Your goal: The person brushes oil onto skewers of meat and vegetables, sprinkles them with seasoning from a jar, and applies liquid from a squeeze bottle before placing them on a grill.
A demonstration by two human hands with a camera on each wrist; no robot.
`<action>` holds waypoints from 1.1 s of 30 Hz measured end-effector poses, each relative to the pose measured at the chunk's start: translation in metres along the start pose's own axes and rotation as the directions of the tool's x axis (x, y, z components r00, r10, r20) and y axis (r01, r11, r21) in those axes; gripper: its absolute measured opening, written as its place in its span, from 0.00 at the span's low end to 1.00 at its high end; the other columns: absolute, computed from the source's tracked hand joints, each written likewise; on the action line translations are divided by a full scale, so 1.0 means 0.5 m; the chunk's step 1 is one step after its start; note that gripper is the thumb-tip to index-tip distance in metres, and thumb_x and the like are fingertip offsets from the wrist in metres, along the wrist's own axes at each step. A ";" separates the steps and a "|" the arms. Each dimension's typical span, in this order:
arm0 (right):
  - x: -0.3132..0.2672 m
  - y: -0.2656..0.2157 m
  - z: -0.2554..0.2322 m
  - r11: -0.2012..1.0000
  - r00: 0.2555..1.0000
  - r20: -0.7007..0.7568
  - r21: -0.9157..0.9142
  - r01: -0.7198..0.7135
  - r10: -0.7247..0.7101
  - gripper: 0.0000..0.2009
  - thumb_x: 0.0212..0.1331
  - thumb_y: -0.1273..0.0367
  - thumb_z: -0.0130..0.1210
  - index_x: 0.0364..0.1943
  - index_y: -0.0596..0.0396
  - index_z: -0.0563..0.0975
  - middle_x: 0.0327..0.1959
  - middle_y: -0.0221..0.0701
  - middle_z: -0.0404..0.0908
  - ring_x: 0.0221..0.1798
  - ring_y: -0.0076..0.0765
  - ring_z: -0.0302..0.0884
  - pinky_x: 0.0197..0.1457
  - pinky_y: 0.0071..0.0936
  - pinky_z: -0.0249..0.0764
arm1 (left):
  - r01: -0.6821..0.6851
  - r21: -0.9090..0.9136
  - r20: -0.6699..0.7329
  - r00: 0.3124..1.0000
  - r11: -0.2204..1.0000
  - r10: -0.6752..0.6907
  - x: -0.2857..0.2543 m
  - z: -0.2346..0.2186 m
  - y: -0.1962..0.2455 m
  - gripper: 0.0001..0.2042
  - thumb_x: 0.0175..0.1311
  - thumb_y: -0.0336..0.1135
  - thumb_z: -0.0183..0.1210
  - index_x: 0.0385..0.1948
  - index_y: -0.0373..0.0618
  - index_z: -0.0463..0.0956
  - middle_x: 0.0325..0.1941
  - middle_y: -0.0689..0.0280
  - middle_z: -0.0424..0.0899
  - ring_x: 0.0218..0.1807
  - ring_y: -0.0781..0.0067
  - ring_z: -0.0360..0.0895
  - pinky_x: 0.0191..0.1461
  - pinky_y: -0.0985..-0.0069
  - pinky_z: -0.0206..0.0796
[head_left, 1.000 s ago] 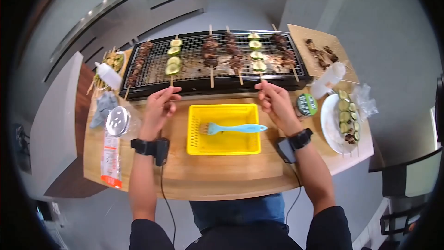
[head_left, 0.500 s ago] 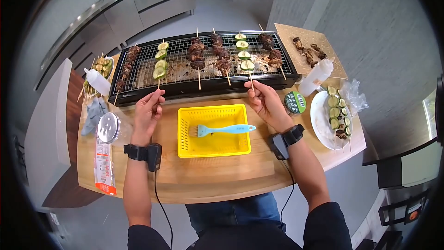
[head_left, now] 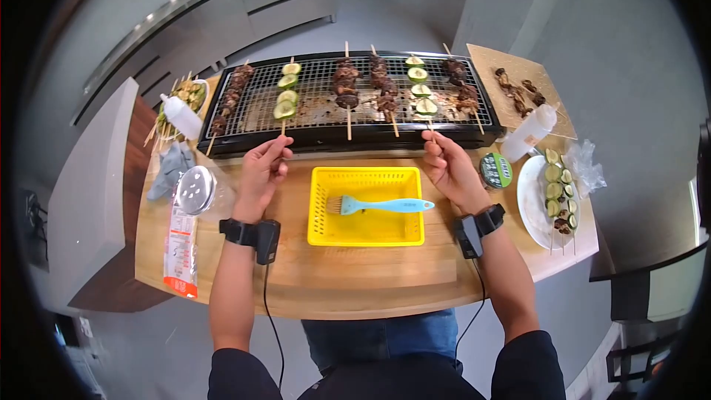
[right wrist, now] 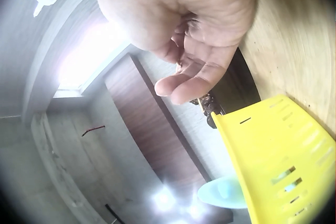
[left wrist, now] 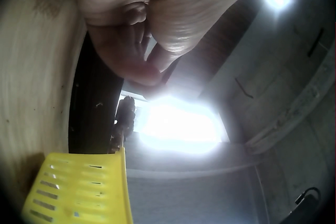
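Observation:
In the head view my left hand (head_left: 261,176) pinches the near end of a zucchini skewer (head_left: 285,110) between thumb and fingers. My right hand (head_left: 454,178) pinches the stick of a second zucchini skewer (head_left: 426,107) further right. Both skewers lie on the wire rack of a long black grill (head_left: 326,142), their pale cut slices facing up. Between them are two dark meat skewers (head_left: 346,83), with another meat skewer (head_left: 235,89) at the far left and one (head_left: 466,96) at the far right. Both wrist views show curled fingers, with the sticks mostly hidden.
A yellow basket (head_left: 318,231) holding a blue basting brush (head_left: 385,205) stands between my forearms. Right: a green-lidded jar (head_left: 496,170), squeeze bottle (head_left: 529,133), plate of skewers (head_left: 529,211), board with mushrooms (head_left: 489,67). Left: shaker jar (head_left: 198,191), grey cloth (head_left: 172,169), squeeze bottle (head_left: 181,117).
My left fingers have come together on the left zucchini skewer's end; my right hand stays at its stick. The head view swung and came back. The skewers stay in place on the rack.

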State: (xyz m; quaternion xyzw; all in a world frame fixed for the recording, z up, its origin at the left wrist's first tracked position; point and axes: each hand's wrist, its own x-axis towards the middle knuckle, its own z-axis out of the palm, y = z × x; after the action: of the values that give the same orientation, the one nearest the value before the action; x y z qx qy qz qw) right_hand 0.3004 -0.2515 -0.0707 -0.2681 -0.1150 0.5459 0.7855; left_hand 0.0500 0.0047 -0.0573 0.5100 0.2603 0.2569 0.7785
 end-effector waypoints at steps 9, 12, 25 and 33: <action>-0.008 0.006 0.013 0.992 0.993 0.039 -0.061 0.114 -0.112 0.11 0.71 0.65 0.44 0.47 0.57 0.72 0.24 0.18 0.66 0.22 0.12 0.58 0.22 0.11 0.57 | -0.054 0.034 0.003 0.999 0.998 0.054 -0.008 0.010 0.009 0.11 0.66 0.37 0.57 0.43 0.39 0.79 0.28 0.71 0.81 0.19 0.91 0.69 0.21 0.92 0.56; -0.013 0.014 0.032 0.974 0.987 -0.019 -0.166 0.156 -0.161 0.11 0.71 0.65 0.46 0.47 0.58 0.73 0.25 0.18 0.68 0.22 0.11 0.58 0.22 0.10 0.55 | -0.067 0.013 0.021 0.998 0.998 0.066 -0.009 0.011 0.007 0.12 0.67 0.36 0.57 0.44 0.39 0.79 0.29 0.71 0.82 0.19 0.91 0.70 0.21 0.92 0.56; -0.012 0.021 0.039 0.928 0.961 -0.100 -0.302 0.219 -0.259 0.12 0.70 0.66 0.47 0.46 0.60 0.74 0.25 0.20 0.70 0.21 0.10 0.59 0.21 0.10 0.53 | -0.038 0.051 0.076 0.997 0.998 0.034 -0.005 0.009 -0.003 0.13 0.69 0.37 0.53 0.47 0.39 0.77 0.29 0.73 0.81 0.18 0.91 0.69 0.19 0.92 0.56; -0.012 0.023 0.037 0.888 0.940 -0.118 -0.382 0.254 -0.319 0.11 0.69 0.66 0.49 0.44 0.60 0.77 0.23 0.20 0.72 0.19 0.10 0.60 0.18 0.10 0.54 | -0.037 0.087 0.087 0.996 0.996 0.029 -0.007 0.012 -0.002 0.13 0.70 0.38 0.52 0.48 0.40 0.77 0.28 0.74 0.79 0.18 0.91 0.68 0.18 0.92 0.55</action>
State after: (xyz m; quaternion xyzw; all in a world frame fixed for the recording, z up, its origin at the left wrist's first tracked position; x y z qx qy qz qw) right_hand 0.2804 -0.2483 -0.0607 -0.4355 -0.1812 0.3668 0.8018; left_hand 0.0519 -0.0021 -0.0558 0.5587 0.2293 0.2360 0.7613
